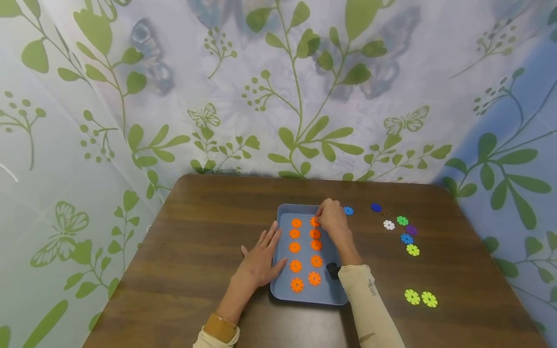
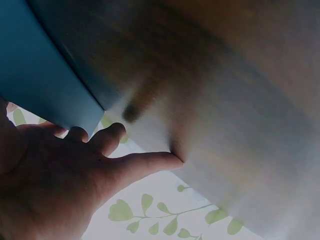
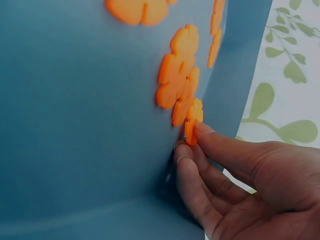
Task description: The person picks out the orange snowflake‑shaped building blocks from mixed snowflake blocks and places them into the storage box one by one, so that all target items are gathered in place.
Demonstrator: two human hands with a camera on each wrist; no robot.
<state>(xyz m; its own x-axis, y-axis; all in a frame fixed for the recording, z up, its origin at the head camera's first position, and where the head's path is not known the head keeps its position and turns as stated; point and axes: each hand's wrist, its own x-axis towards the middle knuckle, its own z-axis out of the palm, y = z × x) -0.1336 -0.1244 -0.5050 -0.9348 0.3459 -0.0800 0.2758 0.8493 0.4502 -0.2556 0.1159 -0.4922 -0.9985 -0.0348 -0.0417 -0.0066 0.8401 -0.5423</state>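
Note:
A grey-blue rectangular tray (image 1: pixel 304 293) lies on the table, bearing two columns of orange notched, flower-shaped plastic discs (image 1: pixel 295 266). At the far end of the right column, my right hand (image 1: pixel 334 222) pinches an orange disc (image 3: pixel 195 115) between thumb and fingers, low against the tray floor. That disc stands close to its neighbouring orange disc (image 3: pixel 180 70) in the right wrist view. My left hand (image 1: pixel 258 263) rests at the tray's left rim with fingers extended and the thumb reaching over the edge. In the left wrist view its fingers lie beside the tray wall (image 2: pixel 55 80).
Right of the tray, loose discs lie on the brown table (image 1: pixel 196 232): a light blue one (image 1: pixel 348 210), a white one (image 1: pixel 389 224), a green one (image 1: pixel 402 221) and several others. Two yellow-green discs (image 1: pixel 420 297) lie nearer. A patterned curtain (image 1: pixel 243 121) hangs behind.

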